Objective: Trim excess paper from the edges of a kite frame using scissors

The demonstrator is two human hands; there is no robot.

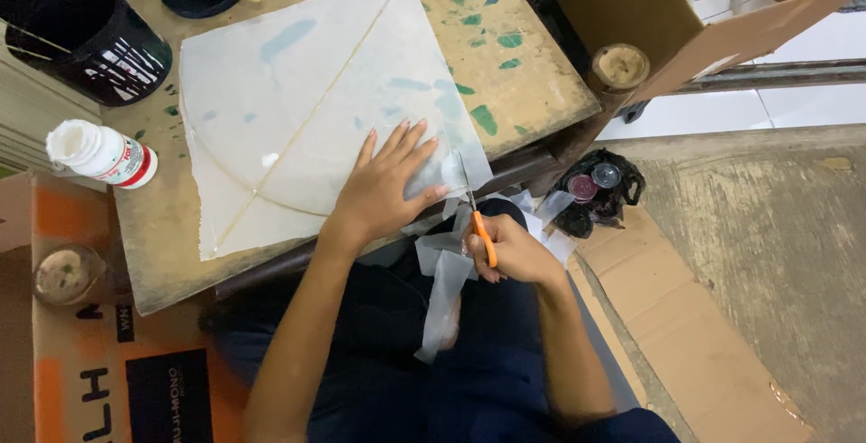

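Translucent kite paper (pixel 307 100), orange-handled scissors (pixel 478 217)

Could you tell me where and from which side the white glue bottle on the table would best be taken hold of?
Probably around the middle of the glue bottle, from above. It lies on its side near the left edge of the table, so its round body faces up. The black pot beyond it leaves that approach free.

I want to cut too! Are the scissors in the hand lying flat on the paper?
No, the right hand holds the scissors; the left hand presses the paper.
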